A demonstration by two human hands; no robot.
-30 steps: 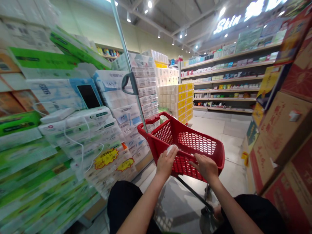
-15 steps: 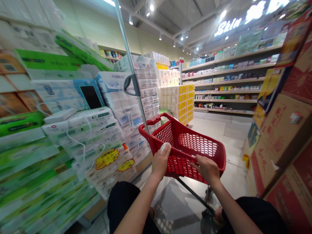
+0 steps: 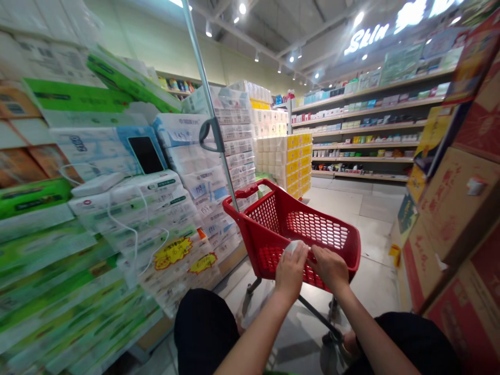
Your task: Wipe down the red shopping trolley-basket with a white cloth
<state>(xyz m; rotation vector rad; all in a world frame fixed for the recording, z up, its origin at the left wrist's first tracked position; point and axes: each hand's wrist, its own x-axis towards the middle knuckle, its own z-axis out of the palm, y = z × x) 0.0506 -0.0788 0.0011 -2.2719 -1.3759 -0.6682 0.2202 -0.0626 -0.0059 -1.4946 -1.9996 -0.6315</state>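
Observation:
A red plastic shopping cart (image 3: 320, 208) with perforated walls stands before me, a tall metal pole (image 3: 207, 78) rising from its handle end. My left hand (image 3: 289, 273) presses a white cloth (image 3: 294, 246), perhaps a wipe, onto the near top rim, fingers bent over it; most of the cloth is under the fingers. Close beside it, almost touching, my right hand (image 3: 332, 268) has its fingers curled over the same rim farther right. Its palm side is hidden.
Stacked tissue packs (image 3: 203, 172) line the left side, with a dark-screened phone (image 3: 146, 155), a white cable (image 3: 135, 245) and yellow price signs (image 3: 173, 253). Cardboard boxes (image 3: 464, 203) crowd the right. Stocked shelves (image 3: 359, 125) stand behind. My knees flank the cart's near side.
My left hand has slid right along the rim with the white cloth, ending next to my right hand. The right hand stays at nearly the same spot on the rim.

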